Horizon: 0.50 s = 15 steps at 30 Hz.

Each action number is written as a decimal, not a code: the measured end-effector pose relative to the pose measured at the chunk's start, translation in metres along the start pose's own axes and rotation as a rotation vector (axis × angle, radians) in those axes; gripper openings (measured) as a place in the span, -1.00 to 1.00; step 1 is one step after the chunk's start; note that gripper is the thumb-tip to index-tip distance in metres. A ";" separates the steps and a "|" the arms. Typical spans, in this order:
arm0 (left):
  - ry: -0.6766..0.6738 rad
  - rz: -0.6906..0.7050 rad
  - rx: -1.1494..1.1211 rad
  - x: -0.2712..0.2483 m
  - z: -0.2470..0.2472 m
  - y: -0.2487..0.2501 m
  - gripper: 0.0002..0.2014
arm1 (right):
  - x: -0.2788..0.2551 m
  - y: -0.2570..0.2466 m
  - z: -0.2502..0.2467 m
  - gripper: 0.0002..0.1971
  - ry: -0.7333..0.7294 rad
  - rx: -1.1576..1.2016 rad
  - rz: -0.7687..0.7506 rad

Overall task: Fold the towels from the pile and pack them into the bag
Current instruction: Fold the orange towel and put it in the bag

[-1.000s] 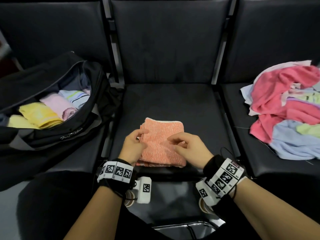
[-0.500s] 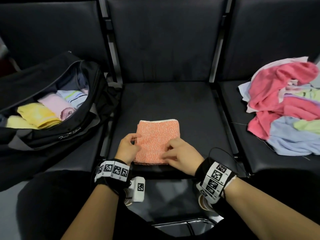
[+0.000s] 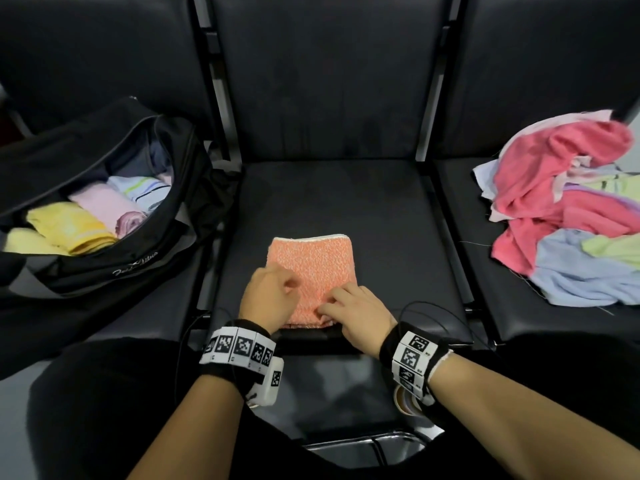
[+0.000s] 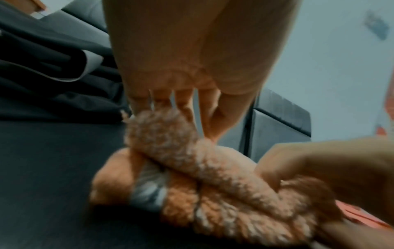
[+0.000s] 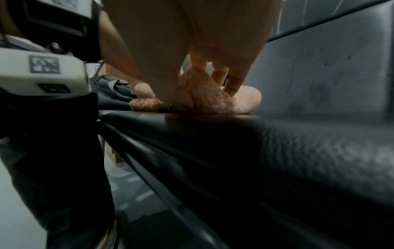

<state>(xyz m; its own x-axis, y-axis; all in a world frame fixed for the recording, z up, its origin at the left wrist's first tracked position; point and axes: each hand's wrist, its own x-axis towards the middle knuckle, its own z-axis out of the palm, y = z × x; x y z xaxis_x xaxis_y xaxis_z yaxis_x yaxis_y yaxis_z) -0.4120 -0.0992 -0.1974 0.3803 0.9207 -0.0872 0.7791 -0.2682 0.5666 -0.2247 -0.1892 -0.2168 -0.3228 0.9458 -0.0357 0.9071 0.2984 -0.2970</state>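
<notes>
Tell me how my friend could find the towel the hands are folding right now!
Look at the middle black seat, between the open bag and the messy towel pile. Near its front edge lies the orange towel, with the left hand and right hand gripping its near end. It's the only speckled orange one, folded small.

Your head camera looks forward and steeply down from above your forearms, taking in all three black seats [image 3: 332,209]: the bag [image 3: 104,216] on the left seat, the pile [image 3: 568,216] on the right one. Your left wrist camera sits low and very close behind the left hand [image 4: 192,55], facing along the fingers toward the orange towel [image 4: 213,182] (soft and blurred at this range). Your right wrist camera sits lower still, level with the seat's front edge, looking past the right hand [image 5: 192,42]. All three views share the towel [image 3: 313,268] [image 5: 213,101] on the middle seat.
</notes>
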 end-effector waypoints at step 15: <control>-0.230 0.131 0.215 -0.005 0.006 0.016 -0.61 | -0.004 0.027 -0.029 -0.53 0.196 0.501 0.198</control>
<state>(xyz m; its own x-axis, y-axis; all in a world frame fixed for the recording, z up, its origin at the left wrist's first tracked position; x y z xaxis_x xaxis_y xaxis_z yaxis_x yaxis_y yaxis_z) -0.3980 -0.1099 -0.1929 0.5675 0.7929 -0.2220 0.7943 -0.4562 0.4012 -0.1915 -0.1812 -0.1965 -0.0606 0.9978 0.0271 0.6909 0.0616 -0.7203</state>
